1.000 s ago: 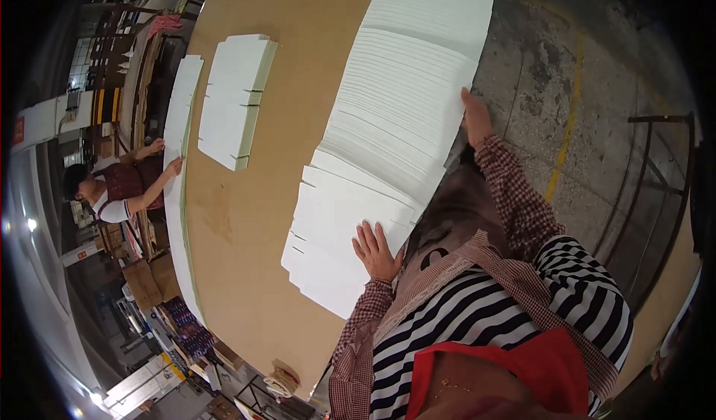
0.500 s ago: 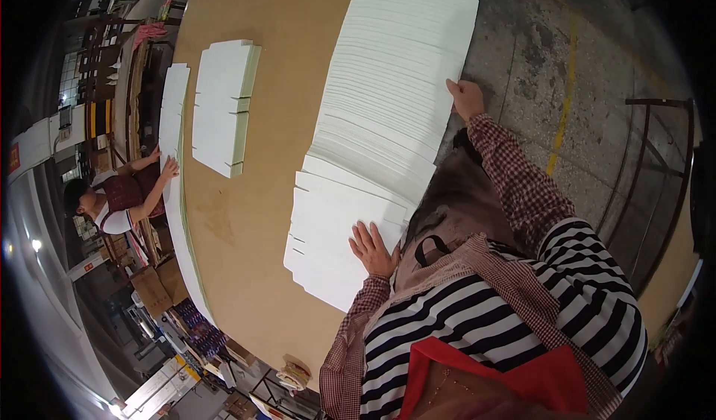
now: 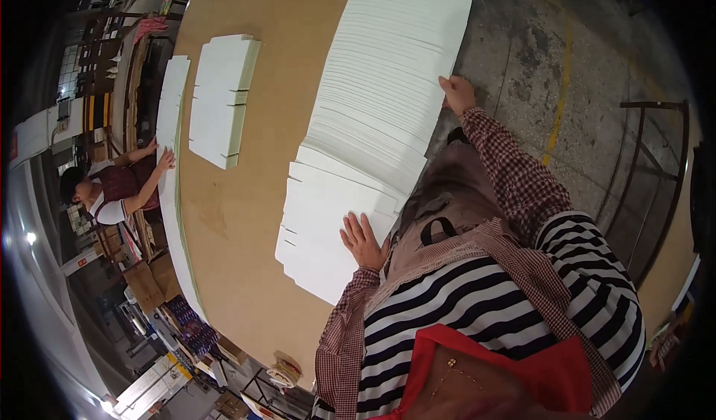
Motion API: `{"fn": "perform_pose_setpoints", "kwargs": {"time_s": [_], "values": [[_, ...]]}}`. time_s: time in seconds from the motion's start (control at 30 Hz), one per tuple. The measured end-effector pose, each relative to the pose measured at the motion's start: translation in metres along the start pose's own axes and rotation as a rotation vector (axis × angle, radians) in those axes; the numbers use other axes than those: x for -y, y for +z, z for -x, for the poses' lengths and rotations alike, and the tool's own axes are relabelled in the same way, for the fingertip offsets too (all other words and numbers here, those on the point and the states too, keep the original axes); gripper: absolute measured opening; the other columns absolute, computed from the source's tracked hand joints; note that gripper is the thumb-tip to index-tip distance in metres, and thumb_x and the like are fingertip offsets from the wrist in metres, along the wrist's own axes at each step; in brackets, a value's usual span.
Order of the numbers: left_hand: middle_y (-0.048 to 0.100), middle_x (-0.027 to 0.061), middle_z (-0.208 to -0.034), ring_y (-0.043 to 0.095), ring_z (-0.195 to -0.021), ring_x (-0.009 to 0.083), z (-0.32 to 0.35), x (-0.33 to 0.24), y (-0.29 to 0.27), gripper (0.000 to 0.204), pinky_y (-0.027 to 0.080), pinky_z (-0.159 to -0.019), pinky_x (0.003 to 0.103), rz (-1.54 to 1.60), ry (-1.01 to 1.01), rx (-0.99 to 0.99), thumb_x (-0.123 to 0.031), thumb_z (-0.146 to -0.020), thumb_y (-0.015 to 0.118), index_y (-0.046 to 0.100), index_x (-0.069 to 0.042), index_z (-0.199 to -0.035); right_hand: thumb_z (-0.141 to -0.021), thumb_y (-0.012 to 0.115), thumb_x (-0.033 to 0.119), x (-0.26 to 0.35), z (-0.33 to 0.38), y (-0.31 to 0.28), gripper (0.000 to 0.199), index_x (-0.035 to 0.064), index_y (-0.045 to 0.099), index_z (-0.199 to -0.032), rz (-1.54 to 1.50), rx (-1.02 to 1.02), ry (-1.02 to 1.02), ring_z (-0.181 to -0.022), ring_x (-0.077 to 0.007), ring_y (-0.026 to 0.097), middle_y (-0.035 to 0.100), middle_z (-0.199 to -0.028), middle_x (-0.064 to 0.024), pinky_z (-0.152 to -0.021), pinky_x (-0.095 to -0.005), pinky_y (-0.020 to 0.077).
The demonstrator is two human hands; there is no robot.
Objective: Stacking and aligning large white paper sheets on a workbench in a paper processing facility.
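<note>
A long row of white die-cut cardboard sheets (image 3: pixel 388 70) lies fanned out, overlapping, along the right side of the table. At its near end is a flatter pile of notched white sheets (image 3: pixel 321 226). My left hand (image 3: pixel 363 242) rests palm down on this pile, fingers stretched out. Farther along, my right hand (image 3: pixel 459 94) is at the right edge of the fanned sheets, thumb against their edge and fingers curled. Whatever lies inside those curled fingers, if anything, is hidden.
The sheets lie on a wide brown table (image 3: pixel 246 271). A squared stack of white sheets (image 3: pixel 220 99) stands toward its far left. Across the table, a person (image 3: pixel 123 185) has both hands on another long white stack (image 3: pixel 170 122). A metal frame (image 3: pixel 656 107) stands at the right.
The whole view has shifted slightly, with things appearing a little farther left and up. Both my hands keep nearly the same places on the sheets.
</note>
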State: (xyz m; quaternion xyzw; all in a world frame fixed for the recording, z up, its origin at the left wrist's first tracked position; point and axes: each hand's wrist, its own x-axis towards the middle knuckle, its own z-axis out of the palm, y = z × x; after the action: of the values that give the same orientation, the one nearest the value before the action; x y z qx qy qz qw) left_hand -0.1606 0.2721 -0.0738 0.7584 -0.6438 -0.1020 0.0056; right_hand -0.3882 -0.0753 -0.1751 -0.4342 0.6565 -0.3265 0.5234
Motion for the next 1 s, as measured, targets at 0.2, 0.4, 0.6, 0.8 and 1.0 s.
{"fn": "perform_pose_setpoints", "kwargs": {"time_s": [0.2, 0.4, 0.6, 0.8, 1.0], "values": [[0.013, 0.0266, -0.143, 0.008, -0.134, 0.0398, 0.000, -0.002, -0.001, 0.087, 0.005, -0.105, 0.054, -0.046, -0.024, 0.043, -0.047, -0.075, 0.059, 0.021, 0.000, -0.138, -0.083, 0.058, 0.029, 0.006, 0.003, -0.008, 0.036, -0.0023, 0.053, -0.066, -0.073, 0.082, -0.020, -0.053, -0.0170, 0.054, 0.053, -0.058, -0.0091, -0.053, -0.0335, 0.0435], [0.020, 0.0224, -0.142, 0.016, -0.132, 0.0382, -0.005, -0.004, -0.021, 0.084, 0.009, -0.104, 0.053, 0.205, -0.037, -0.097, -0.055, -0.074, 0.058, 0.029, -0.006, -0.136, -0.078, 0.065, 0.025, 0.045, 0.016, -0.034, 0.025, 0.0005, 0.060, -0.081, -0.003, -0.188, -0.174, -0.061, -0.0181, 0.059, 0.060, -0.073, -0.0087, -0.058, -0.0303, 0.0484], [0.022, 0.0217, -0.141, 0.016, -0.132, 0.0384, -0.034, -0.029, -0.015, 0.095, 0.010, -0.103, 0.057, 0.186, -0.045, -0.288, -0.069, -0.067, 0.057, 0.031, -0.008, -0.135, -0.072, 0.067, 0.015, 0.078, -0.036, -0.035, 0.021, 0.0036, 0.062, -0.089, 0.477, -0.172, -0.571, -0.081, -0.0232, 0.055, 0.056, -0.087, -0.0109, -0.073, -0.0337, 0.0452], [0.017, 0.0204, -0.144, 0.011, -0.134, 0.0384, -0.046, -0.042, -0.005, 0.098, 0.007, -0.104, 0.056, 0.054, -0.121, -0.114, -0.062, -0.064, 0.066, 0.028, -0.008, -0.137, -0.070, 0.069, 0.024, 0.100, -0.054, -0.028, 0.024, 0.0061, 0.060, -0.084, 0.873, -0.072, -0.387, -0.093, -0.0270, 0.051, 0.052, -0.089, -0.0127, -0.077, -0.0373, 0.0448], [0.014, 0.0167, -0.146, 0.010, -0.135, 0.0343, -0.050, -0.043, -0.002, 0.098, 0.006, -0.107, 0.052, 0.055, -0.181, -0.110, -0.047, -0.063, 0.074, 0.023, -0.013, -0.139, -0.067, 0.071, 0.031, 0.116, -0.076, -0.044, 0.035, 0.0035, 0.057, -0.084, 0.691, 0.328, -0.247, -0.081, -0.0248, 0.055, 0.057, -0.084, -0.0121, -0.072, -0.0347, 0.0460]]}}
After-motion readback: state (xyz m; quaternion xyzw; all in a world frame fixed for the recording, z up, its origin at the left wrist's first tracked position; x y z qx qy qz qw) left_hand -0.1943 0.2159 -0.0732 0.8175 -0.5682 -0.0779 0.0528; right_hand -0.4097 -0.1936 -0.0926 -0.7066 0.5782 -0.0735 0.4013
